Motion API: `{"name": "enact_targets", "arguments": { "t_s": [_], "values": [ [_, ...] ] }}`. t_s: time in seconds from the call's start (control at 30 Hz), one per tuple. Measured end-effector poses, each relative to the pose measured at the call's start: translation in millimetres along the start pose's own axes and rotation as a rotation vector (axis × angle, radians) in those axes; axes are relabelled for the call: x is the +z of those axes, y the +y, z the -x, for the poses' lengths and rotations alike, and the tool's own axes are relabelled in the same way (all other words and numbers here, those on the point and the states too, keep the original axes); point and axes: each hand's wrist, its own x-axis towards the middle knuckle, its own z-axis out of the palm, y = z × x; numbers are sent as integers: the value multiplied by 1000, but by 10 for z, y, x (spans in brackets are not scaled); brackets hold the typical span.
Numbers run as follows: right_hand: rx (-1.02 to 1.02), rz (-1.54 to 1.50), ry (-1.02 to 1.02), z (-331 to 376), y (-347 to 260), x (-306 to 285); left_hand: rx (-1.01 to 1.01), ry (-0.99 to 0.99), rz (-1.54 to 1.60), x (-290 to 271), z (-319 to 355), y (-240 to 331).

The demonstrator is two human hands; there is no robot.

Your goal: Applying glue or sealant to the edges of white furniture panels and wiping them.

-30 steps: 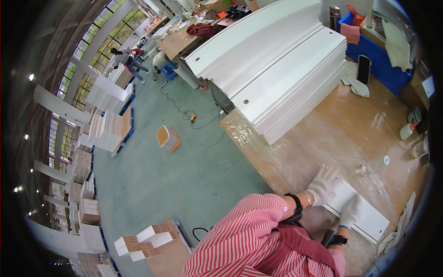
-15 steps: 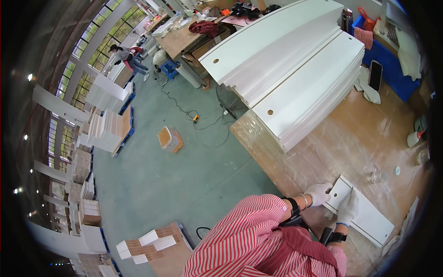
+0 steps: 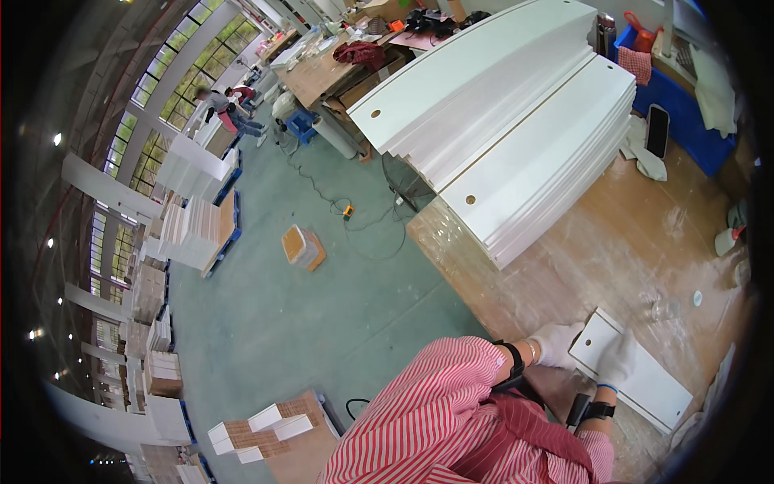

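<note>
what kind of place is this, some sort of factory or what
Most likely a furniture or panel workshop in a large factory hall. Tall stacks of white boards lie on a long wooden workbench, more board stacks sit on pallets across the green floor, and gloved hands hold a small white panel.

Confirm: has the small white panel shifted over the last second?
Cannot tell. The camera itself swung; the small white panel lies roughly as near the round white cap as before.

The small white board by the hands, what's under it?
The small white board lies flat on the brown worktable, with the left hand and right hand on it. Anything beneath it is hidden.
</note>
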Motion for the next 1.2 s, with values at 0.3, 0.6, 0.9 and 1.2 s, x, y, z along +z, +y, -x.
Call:
{"name": "enact_targets", "arguments": {
  "t_s": [0.3,0.6,0.9,1.2],
  "values": [
    [-11,-240,139,-287,300,-595,19,16,-40,143,-53,-94],
    [-264,-161,312,-34,111,-38,-40,149,275,90,14,-158],
    [381,113,245,-171,1296,-483,-95,81,370,52,-95,-189],
    [-227,-126,211,90,98,-147,-285,22,422,-37,-418,-139]
  ]
}}
